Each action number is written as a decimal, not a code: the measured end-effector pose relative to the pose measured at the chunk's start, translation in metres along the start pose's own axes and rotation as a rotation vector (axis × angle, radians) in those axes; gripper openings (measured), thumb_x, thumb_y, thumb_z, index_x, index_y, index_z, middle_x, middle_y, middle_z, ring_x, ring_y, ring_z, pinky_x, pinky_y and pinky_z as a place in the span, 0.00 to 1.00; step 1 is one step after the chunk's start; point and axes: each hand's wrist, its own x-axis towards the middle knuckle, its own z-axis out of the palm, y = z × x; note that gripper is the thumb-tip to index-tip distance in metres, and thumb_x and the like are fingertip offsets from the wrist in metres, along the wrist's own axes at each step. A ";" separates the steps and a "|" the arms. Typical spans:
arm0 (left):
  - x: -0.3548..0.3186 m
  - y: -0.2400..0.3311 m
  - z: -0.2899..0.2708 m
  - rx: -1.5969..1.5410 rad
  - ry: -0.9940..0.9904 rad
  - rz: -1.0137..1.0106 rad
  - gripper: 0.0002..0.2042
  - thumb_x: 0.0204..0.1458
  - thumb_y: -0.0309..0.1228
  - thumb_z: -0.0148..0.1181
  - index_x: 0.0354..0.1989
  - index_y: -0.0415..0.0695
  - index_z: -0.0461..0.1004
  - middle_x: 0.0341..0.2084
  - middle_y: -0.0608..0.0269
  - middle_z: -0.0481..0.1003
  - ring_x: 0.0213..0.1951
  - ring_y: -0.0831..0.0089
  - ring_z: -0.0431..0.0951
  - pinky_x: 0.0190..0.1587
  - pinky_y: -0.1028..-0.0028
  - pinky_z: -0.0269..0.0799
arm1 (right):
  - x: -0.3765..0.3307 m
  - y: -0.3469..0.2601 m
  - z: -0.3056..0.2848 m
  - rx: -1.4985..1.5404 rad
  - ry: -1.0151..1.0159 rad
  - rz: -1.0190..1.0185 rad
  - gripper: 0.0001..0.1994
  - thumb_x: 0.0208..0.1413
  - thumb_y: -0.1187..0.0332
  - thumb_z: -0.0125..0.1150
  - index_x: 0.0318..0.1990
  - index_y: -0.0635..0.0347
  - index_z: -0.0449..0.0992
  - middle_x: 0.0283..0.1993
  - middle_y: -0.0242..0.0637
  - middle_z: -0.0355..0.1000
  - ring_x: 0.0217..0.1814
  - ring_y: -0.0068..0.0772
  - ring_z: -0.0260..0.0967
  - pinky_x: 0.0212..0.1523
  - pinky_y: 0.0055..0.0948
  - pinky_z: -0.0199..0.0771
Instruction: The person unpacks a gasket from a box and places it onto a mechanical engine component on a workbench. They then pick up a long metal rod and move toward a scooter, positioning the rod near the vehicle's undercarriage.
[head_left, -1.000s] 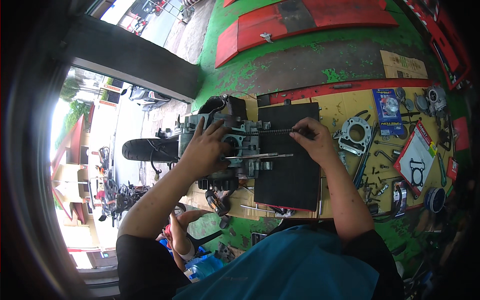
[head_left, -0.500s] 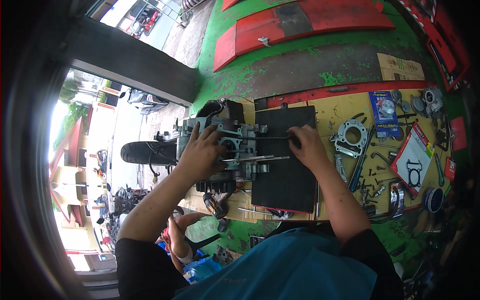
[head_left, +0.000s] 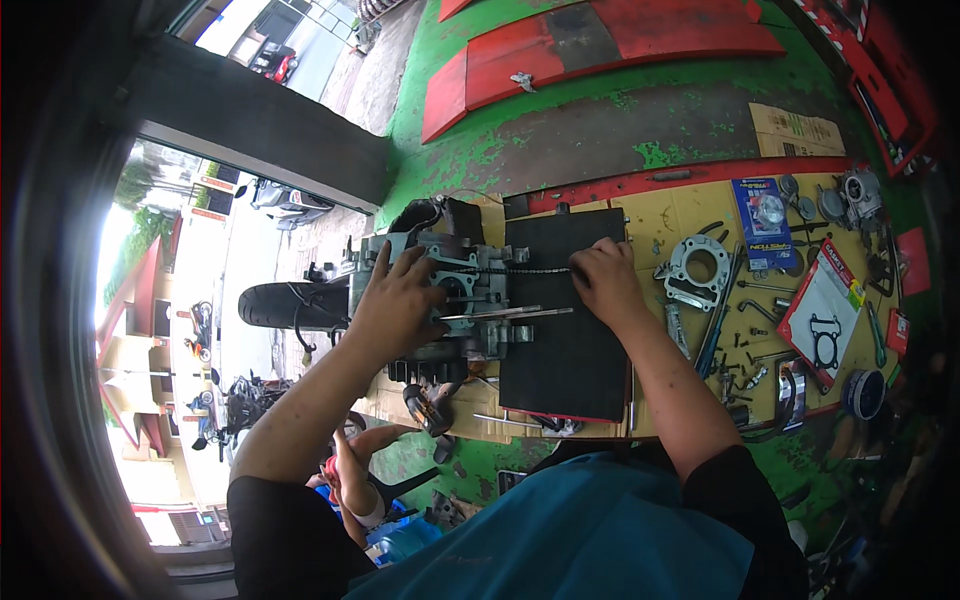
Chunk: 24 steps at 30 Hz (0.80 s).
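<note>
A grey metal engine block sits mid-view with its open end facing right. My left hand lies over its left part, fingers spread on the metal. A thin dark timing chain runs straight out of the engine to the right. Its outer end is pinched in my right hand, whose fingertips partly hide it. Below the chain, long metal studs stick out over a black mat. My left hand covers part of the engine's opening.
To the right, cardboard holds a cylinder block, a blue piston package, a packaged gasket, and several tools and bolts. A power drill lies below the engine. A tyre juts out left. Someone's bare leg shows lower left.
The view has shifted slightly. My right hand has turned a little, its knuckles more on top, and still grips the chain's end. My left hand stays on the engine.
</note>
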 end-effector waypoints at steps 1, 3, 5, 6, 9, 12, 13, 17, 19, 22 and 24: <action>0.000 0.000 -0.001 -0.002 -0.002 -0.002 0.19 0.42 0.44 0.78 0.44 0.57 0.85 0.60 0.57 0.72 0.73 0.53 0.62 0.78 0.38 0.46 | -0.002 0.001 0.002 -0.028 -0.029 0.003 0.11 0.50 0.72 0.71 0.42 0.54 0.81 0.41 0.31 0.79 0.51 0.40 0.72 0.58 0.45 0.65; 0.000 0.000 -0.005 -0.006 -0.030 -0.004 0.20 0.42 0.44 0.78 0.46 0.58 0.85 0.61 0.57 0.72 0.73 0.53 0.62 0.78 0.38 0.45 | -0.002 -0.004 0.005 -0.079 -0.088 0.012 0.11 0.50 0.71 0.71 0.42 0.54 0.81 0.42 0.31 0.79 0.54 0.39 0.71 0.60 0.46 0.63; 0.000 -0.001 -0.007 -0.014 -0.048 0.001 0.22 0.42 0.43 0.78 0.48 0.58 0.85 0.61 0.57 0.72 0.73 0.53 0.62 0.78 0.38 0.45 | -0.001 -0.006 0.007 -0.120 -0.102 0.024 0.11 0.52 0.70 0.70 0.44 0.52 0.81 0.43 0.30 0.78 0.55 0.38 0.70 0.61 0.48 0.63; 0.001 -0.002 -0.007 -0.019 -0.053 0.007 0.22 0.42 0.43 0.78 0.50 0.59 0.85 0.61 0.57 0.73 0.73 0.53 0.62 0.78 0.38 0.45 | -0.002 -0.006 0.008 -0.139 -0.111 0.032 0.12 0.53 0.69 0.69 0.45 0.52 0.81 0.44 0.30 0.78 0.56 0.38 0.70 0.62 0.49 0.63; 0.003 -0.006 -0.008 -0.033 -0.080 0.025 0.24 0.43 0.43 0.77 0.52 0.60 0.85 0.62 0.57 0.73 0.73 0.53 0.62 0.78 0.38 0.45 | -0.002 -0.004 0.009 -0.141 -0.073 0.025 0.13 0.53 0.68 0.70 0.46 0.52 0.81 0.46 0.31 0.77 0.57 0.38 0.69 0.63 0.49 0.62; 0.001 -0.006 -0.010 -0.052 -0.082 0.019 0.21 0.42 0.42 0.77 0.49 0.60 0.86 0.63 0.59 0.73 0.73 0.52 0.62 0.78 0.39 0.45 | -0.005 -0.003 0.009 -0.129 -0.100 0.031 0.13 0.53 0.67 0.70 0.47 0.52 0.81 0.46 0.32 0.77 0.57 0.38 0.69 0.64 0.50 0.62; 0.000 -0.006 -0.010 -0.065 -0.078 0.013 0.20 0.42 0.42 0.77 0.47 0.60 0.87 0.63 0.59 0.73 0.73 0.52 0.62 0.78 0.40 0.45 | -0.006 -0.004 0.009 -0.118 -0.100 0.031 0.13 0.53 0.66 0.70 0.47 0.52 0.81 0.46 0.32 0.77 0.57 0.38 0.69 0.64 0.50 0.62; 0.002 0.002 -0.017 -0.072 -0.071 -0.005 0.17 0.42 0.40 0.77 0.44 0.60 0.88 0.63 0.58 0.73 0.73 0.51 0.62 0.79 0.41 0.45 | -0.009 -0.002 0.011 -0.108 -0.062 0.019 0.14 0.52 0.66 0.71 0.46 0.52 0.81 0.46 0.30 0.77 0.57 0.37 0.69 0.63 0.48 0.62; 0.005 0.003 -0.016 -0.084 -0.070 0.001 0.17 0.42 0.39 0.76 0.43 0.59 0.88 0.64 0.57 0.72 0.73 0.50 0.61 0.79 0.42 0.45 | -0.010 -0.001 0.011 -0.118 -0.044 0.017 0.13 0.52 0.66 0.71 0.46 0.52 0.80 0.45 0.30 0.77 0.57 0.37 0.70 0.62 0.48 0.62; 0.005 0.004 -0.016 -0.090 -0.068 0.006 0.16 0.42 0.39 0.76 0.43 0.57 0.88 0.64 0.55 0.72 0.73 0.50 0.61 0.79 0.42 0.44 | -0.010 -0.001 0.010 -0.114 -0.050 0.023 0.14 0.53 0.65 0.71 0.46 0.52 0.81 0.46 0.31 0.77 0.58 0.38 0.69 0.64 0.50 0.62; 0.001 0.004 -0.015 -0.087 -0.066 0.009 0.17 0.43 0.39 0.76 0.44 0.58 0.87 0.65 0.55 0.72 0.74 0.51 0.61 0.79 0.40 0.44 | -0.010 -0.002 0.009 -0.097 -0.076 0.029 0.15 0.53 0.64 0.71 0.48 0.52 0.81 0.47 0.32 0.77 0.59 0.39 0.69 0.67 0.53 0.61</action>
